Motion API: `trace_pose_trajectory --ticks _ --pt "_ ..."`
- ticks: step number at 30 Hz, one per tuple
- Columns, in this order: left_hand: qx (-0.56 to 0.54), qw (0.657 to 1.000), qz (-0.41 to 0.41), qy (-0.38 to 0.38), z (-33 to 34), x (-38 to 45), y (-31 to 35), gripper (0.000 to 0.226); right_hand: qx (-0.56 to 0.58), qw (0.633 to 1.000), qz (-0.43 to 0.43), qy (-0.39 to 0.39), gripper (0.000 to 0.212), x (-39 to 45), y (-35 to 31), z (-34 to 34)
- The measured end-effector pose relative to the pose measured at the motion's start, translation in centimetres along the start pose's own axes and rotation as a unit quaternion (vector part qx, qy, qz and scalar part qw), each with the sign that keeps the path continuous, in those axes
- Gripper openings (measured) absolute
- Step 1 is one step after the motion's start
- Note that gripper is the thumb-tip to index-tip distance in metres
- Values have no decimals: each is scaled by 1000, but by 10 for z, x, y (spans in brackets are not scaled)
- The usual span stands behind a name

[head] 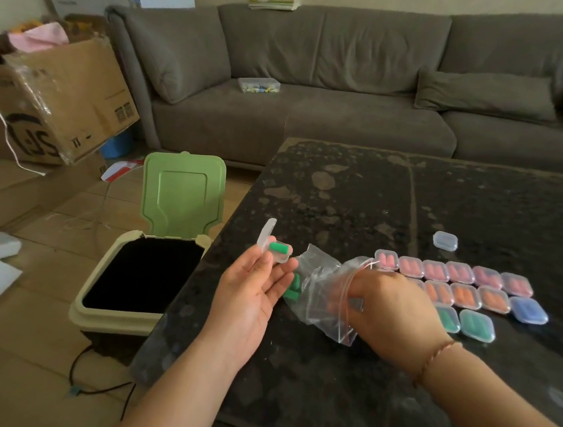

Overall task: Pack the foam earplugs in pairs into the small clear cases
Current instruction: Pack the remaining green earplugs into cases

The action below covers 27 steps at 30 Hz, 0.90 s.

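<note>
My left hand [255,290] holds a small clear case [275,247] on its fingertips, lid hinged up, with one green earplug [277,247] lying inside. My right hand [391,306] is pushed into the mouth of a clear zip bag [322,296] on the dark table; its fingers are hidden by the plastic. More green earplugs [291,288] show through the bag's left end. To the right lie rows of closed filled cases: pink [453,272], orange [464,295], one blue [529,310] and green [476,325]. An empty closed case [445,240] sits apart behind them.
The black stone table [360,200] ends at its left edge just beside my left hand. On the floor there stands an open bin [143,272] with a green lid raised. A grey sofa [317,113] lies behind, cardboard boxes [60,99] at the left.
</note>
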State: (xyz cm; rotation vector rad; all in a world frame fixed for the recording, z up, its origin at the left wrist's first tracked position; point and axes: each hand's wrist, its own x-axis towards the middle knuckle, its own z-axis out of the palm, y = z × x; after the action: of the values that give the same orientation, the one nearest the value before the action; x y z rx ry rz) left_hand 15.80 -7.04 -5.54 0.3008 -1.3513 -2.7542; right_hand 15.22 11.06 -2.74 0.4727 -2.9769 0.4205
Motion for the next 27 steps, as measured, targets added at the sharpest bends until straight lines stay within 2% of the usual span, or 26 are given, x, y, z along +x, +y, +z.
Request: trace_pose_trajectory --ticks 5,8,11,12,14,18,22,27 --pt "10 1000 -8 -5 -3 2 -3 23 -73 992 -79 -66 32 1 1 3" --pt "-1 1000 -17 16 -4 3 -4 24 -131 978 -148 -66 39 5 3 17" --pt "-13 999 -28 36 -6 5 -3 26 -141 974 -151 -89 50 10 3 21" --pt "-13 999 -30 40 -7 5 -3 26 -140 974 -143 -106 49 10 1 19" --pt "-12 998 -36 49 -7 5 -2 26 -139 975 -149 -91 45 8 -2 19" --pt "-10 997 -47 53 -5 6 -2 27 -116 983 -112 -87 65 10 -7 25" --pt "5 997 -57 48 -3 4 0 24 -78 995 -32 -49 41 11 -20 21" --pt "11 996 -67 49 -2 4 2 24 -56 996 44 -46 38 17 -28 26"
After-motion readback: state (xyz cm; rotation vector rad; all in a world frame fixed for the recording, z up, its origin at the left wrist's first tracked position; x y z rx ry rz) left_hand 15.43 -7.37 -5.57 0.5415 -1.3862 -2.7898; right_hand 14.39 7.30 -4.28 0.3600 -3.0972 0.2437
